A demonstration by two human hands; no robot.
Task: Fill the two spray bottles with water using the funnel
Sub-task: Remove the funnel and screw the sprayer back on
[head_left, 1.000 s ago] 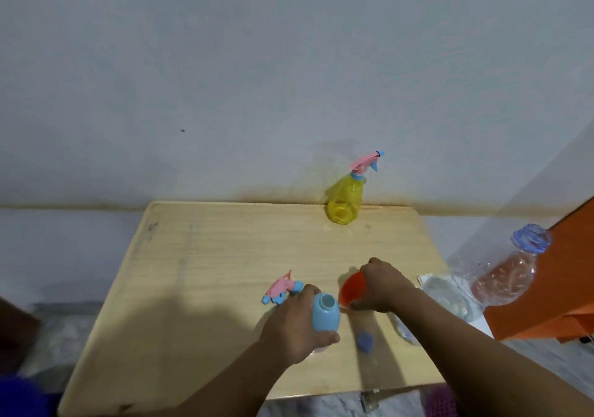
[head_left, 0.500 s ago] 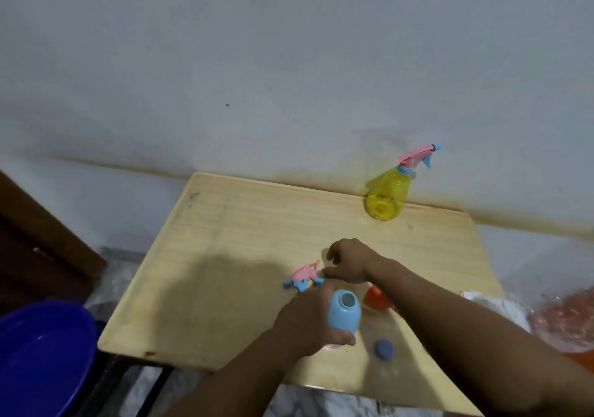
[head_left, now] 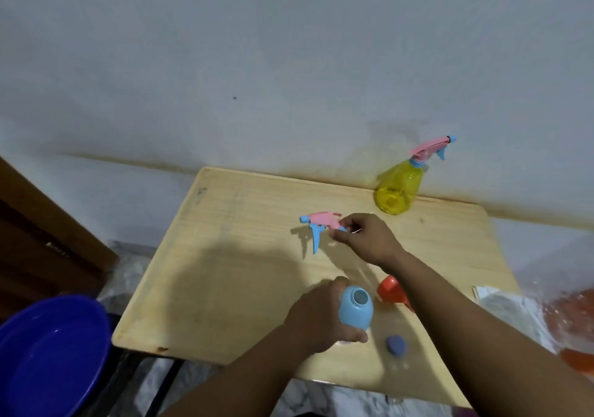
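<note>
My left hand [head_left: 318, 320] grips the light blue spray bottle [head_left: 356, 308], which stands on the wooden table [head_left: 231, 281] with its neck uncovered. My right hand [head_left: 366, 240] holds the pink and blue spray head [head_left: 319, 223] lifted above the middle of the table. The orange funnel [head_left: 390, 292] lies on the table just right of the blue bottle, partly hidden by my right forearm. A yellow spray bottle [head_left: 398, 188] with its pink spray head on stands at the back right by the wall.
A small blue cap [head_left: 396, 346] lies near the table's front edge. A dark blue basin [head_left: 48, 352] sits on the floor at lower left. Clear plastic [head_left: 514, 307] and blurred orange shapes [head_left: 575, 317] lie off the right edge. A dark wooden door [head_left: 38, 240] stands at left.
My right hand left the orange funnel lying on the table, reached to the pink spray head and lifted it. My left hand stayed on the blue bottle. The view swung left.
</note>
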